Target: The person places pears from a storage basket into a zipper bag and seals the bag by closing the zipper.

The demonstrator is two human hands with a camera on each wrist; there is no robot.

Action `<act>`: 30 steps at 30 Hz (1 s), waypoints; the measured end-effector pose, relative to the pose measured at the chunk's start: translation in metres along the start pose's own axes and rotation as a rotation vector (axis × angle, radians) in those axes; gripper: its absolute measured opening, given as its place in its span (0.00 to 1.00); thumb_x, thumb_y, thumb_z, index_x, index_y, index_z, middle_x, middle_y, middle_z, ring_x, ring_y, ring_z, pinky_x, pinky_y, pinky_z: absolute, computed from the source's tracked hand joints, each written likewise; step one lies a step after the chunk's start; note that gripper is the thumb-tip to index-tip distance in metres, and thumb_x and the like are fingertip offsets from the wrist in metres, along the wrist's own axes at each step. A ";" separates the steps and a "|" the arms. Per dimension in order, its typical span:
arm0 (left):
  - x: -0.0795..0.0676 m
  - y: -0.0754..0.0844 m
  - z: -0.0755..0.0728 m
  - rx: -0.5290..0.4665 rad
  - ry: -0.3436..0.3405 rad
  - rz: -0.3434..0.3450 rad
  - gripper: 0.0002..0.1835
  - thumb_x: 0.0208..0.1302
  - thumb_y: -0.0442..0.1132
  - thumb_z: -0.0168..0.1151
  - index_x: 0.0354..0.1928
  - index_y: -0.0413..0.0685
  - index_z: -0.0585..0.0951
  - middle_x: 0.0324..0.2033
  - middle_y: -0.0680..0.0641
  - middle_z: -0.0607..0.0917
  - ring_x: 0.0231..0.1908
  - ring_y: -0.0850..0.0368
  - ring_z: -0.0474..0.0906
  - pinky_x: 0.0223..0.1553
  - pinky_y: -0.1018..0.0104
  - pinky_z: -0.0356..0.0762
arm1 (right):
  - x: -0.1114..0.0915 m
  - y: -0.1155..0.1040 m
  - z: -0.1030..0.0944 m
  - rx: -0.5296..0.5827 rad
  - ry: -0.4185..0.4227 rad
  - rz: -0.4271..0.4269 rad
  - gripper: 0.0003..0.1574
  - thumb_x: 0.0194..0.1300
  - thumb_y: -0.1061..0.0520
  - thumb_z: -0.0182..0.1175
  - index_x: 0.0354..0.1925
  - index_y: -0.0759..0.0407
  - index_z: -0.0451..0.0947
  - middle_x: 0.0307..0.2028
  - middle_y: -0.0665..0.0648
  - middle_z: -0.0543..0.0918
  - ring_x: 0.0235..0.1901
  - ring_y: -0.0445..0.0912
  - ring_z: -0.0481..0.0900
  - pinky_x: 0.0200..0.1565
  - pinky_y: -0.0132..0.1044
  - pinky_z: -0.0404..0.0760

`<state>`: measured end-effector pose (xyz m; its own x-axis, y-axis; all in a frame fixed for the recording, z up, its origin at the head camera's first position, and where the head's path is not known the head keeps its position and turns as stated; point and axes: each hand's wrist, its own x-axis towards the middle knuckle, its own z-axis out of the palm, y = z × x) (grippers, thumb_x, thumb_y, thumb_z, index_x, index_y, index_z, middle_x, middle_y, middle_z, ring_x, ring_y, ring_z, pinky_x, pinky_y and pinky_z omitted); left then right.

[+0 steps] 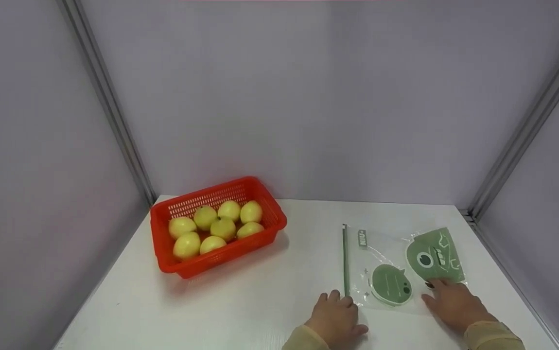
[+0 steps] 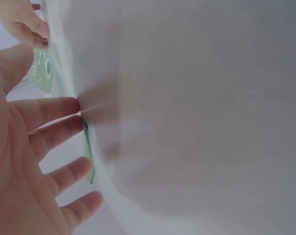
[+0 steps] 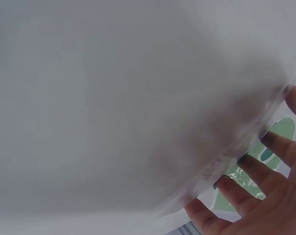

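A clear plastic zip bag (image 1: 391, 287) with green cartoon prints lies flat on the table, its green zip strip (image 1: 345, 262) toward the left. My left hand (image 1: 333, 316) is palm down at the strip's near end, fingers spread and fairly straight; in the left wrist view its fingertips are right by the green strip (image 2: 89, 156). On the bag's near right part, my right hand (image 1: 454, 304) rests its fingertips by the larger green print (image 1: 435, 255). The right wrist view shows those fingers (image 3: 258, 176) extended and apart along the bag's edge, not curled round it.
A red plastic basket (image 1: 279, 221) holding several yellow-green round fruits (image 1: 223, 228) stands at the back left of the white table (image 1: 221, 311). Grey panels (image 1: 308, 97) with metal corner posts (image 1: 109, 102) enclose the back and sides.
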<state>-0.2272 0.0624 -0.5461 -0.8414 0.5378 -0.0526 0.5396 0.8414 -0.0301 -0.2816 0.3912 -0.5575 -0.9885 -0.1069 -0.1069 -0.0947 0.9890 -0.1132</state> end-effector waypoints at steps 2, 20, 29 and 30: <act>-0.004 -0.002 0.001 -0.024 -0.002 0.002 0.30 0.65 0.72 0.40 0.52 0.63 0.80 0.51 0.64 0.77 0.51 0.59 0.70 0.51 0.59 0.70 | -0.004 -0.004 0.001 -0.007 0.000 -0.004 0.45 0.67 0.28 0.46 0.65 0.59 0.66 0.62 0.69 0.69 0.57 0.75 0.67 0.40 0.72 0.72; -0.040 -0.013 0.009 -0.065 -0.034 0.015 0.26 0.64 0.71 0.45 0.39 0.62 0.82 0.43 0.64 0.78 0.44 0.61 0.70 0.44 0.61 0.71 | -0.028 -0.037 0.005 -0.009 -0.015 -0.009 0.46 0.65 0.28 0.49 0.64 0.61 0.68 0.61 0.69 0.71 0.56 0.73 0.69 0.40 0.70 0.73; -0.055 -0.013 0.006 -0.093 -0.061 -0.008 0.25 0.63 0.70 0.46 0.43 0.63 0.82 0.41 0.63 0.78 0.41 0.61 0.70 0.41 0.60 0.72 | -0.042 -0.050 0.004 -0.017 0.008 -0.033 0.44 0.67 0.31 0.50 0.65 0.61 0.67 0.61 0.68 0.72 0.55 0.72 0.70 0.37 0.70 0.73; -0.057 -0.012 0.003 -0.098 -0.058 -0.006 0.25 0.63 0.70 0.47 0.44 0.63 0.82 0.41 0.63 0.78 0.40 0.61 0.70 0.40 0.60 0.72 | -0.044 -0.051 0.003 -0.017 0.008 -0.039 0.44 0.67 0.31 0.49 0.65 0.61 0.67 0.62 0.68 0.72 0.55 0.72 0.70 0.37 0.70 0.73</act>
<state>-0.1858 0.0213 -0.5458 -0.8401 0.5310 -0.1108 0.5267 0.8474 0.0675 -0.2333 0.3455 -0.5496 -0.9850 -0.1445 -0.0944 -0.1350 0.9858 -0.1000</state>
